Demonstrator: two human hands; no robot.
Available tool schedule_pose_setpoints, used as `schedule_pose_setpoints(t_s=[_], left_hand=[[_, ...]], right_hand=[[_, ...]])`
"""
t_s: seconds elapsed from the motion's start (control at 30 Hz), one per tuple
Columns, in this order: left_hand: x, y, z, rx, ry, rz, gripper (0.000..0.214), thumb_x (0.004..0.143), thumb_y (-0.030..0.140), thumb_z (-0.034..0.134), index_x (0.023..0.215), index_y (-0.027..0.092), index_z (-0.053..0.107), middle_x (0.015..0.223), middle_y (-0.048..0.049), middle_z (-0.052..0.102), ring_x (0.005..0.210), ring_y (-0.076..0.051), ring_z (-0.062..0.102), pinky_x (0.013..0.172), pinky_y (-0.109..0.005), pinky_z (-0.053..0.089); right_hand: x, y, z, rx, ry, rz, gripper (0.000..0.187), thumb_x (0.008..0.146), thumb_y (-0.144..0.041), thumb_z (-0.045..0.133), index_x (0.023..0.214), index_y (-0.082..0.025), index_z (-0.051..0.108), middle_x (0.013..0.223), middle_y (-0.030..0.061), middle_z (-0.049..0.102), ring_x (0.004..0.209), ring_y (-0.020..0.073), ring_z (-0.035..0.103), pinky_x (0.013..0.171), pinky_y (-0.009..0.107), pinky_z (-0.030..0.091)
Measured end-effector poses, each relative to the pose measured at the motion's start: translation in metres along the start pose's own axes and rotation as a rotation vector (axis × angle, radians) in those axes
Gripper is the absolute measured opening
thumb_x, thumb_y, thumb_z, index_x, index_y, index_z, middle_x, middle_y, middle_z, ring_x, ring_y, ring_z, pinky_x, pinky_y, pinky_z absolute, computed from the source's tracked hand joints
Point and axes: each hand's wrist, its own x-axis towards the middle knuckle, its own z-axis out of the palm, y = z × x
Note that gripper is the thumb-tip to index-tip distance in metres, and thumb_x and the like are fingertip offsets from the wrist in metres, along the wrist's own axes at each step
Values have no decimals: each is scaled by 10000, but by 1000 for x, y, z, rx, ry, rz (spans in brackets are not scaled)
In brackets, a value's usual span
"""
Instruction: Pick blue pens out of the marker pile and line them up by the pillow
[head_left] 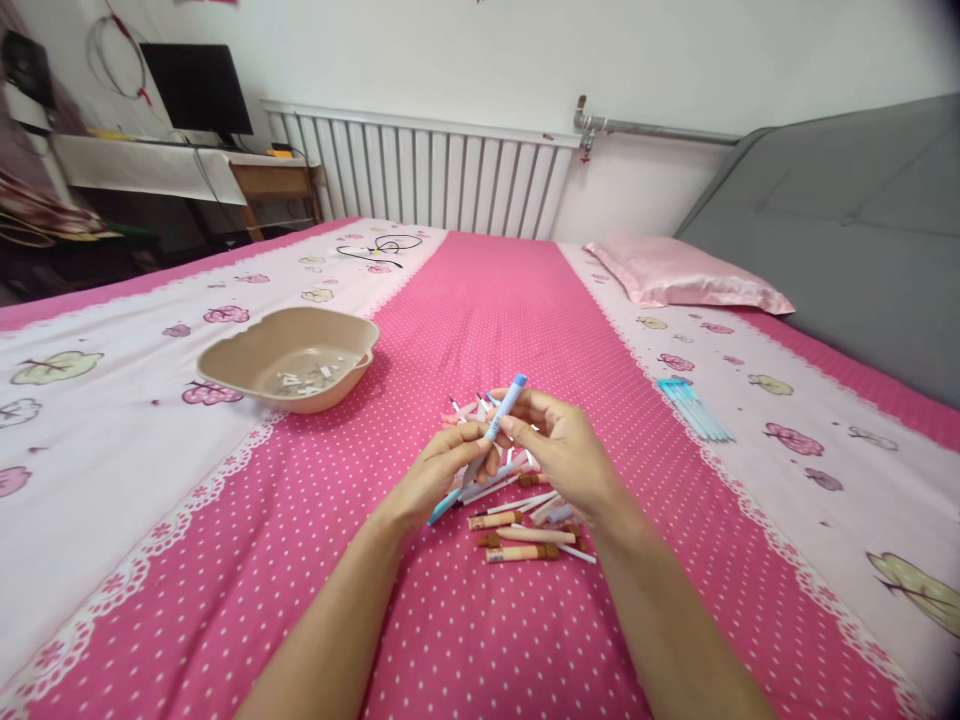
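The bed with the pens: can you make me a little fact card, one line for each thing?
Left hand: holds the blue pen
Right hand: holds it too, nearer its upper end
Pen pile: mixed colours, beneath and around the hands
Bowl: tan, on the left, small white bits inside
Light-blue pens: side by side, right
Pillow: pink, farther back, right

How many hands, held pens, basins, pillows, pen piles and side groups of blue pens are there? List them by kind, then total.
Hands (left hand, right hand): 2
Held pen: 1
Basin: 1
Pillow: 1
Pen pile: 1
Side group of blue pens: 1
Total: 7
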Motion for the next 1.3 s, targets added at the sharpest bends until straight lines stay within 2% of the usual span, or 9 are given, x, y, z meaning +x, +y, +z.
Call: schedule_pose_setpoints(t_s=[0.3,0.43,0.53,0.7,0.83,1.07,1.2,1.3], left_hand=[[-2,0,0,23,-29,-32,198,838,303,482,831,128,573,690,-28,598,632,-122,517,654,-243,382],[-4,0,-1,7,-71,-63,227,853,311,464,906,127,587,656,-20,591,581,-108,505,616,-234,379],[-5,1,-2,-19,-97,-84,243,857,327,466,928,132,593,627,-15,579,537,-99,487,561,-222,369],[-5,3,-2,-53,-141,-63,249,861,312,474,957,122,603,692,-53,632,578,-119,543,572,-231,409],[-5,3,-1,-45,-120,-18,219,848,285,518,948,117,618,754,-68,657,661,-130,579,624,-228,426],[-4,2,2,-9,-112,-18,224,817,329,576,841,111,618,751,-61,652,603,-112,564,590,-214,423],[-4,2,1,14,-121,-33,241,823,334,568,874,107,630,756,-61,656,601,-108,566,596,-214,424],[-4,2,0,-14,-133,-28,236,834,323,552,894,110,634,768,-68,663,637,-125,588,635,-233,439]], right_hand=[[0,-2,0,12,-18,34,249,726,-250,633,960,-165,633,858,44,657,767,140,601,693,279,489],[-3,-7,-2,82,-86,118,287,736,-267,627,1009,-180,611,793,18,639,633,103,561,592,248,471],[-5,-11,-4,99,-96,166,313,733,-272,632,1032,-186,599,796,16,636,619,97,555,570,238,467],[-5,-11,-7,56,-100,156,274,724,-284,637,976,-176,624,734,6,623,612,101,557,582,249,474],[-4,-8,-8,5,-81,107,237,717,-300,642,915,-172,628,708,5,619,614,111,565,582,261,481],[-3,-6,-5,-43,-24,57,231,662,-325,698,807,-168,610,675,2,606,599,112,571,558,242,481],[-3,-6,-3,-49,25,53,264,627,-303,731,796,-164,584,776,33,631,698,134,596,600,247,491],[-6,-10,-4,99,-64,123,354,669,-298,703,967,-193,546,1004,66,633,785,150,614,594,250,505]])
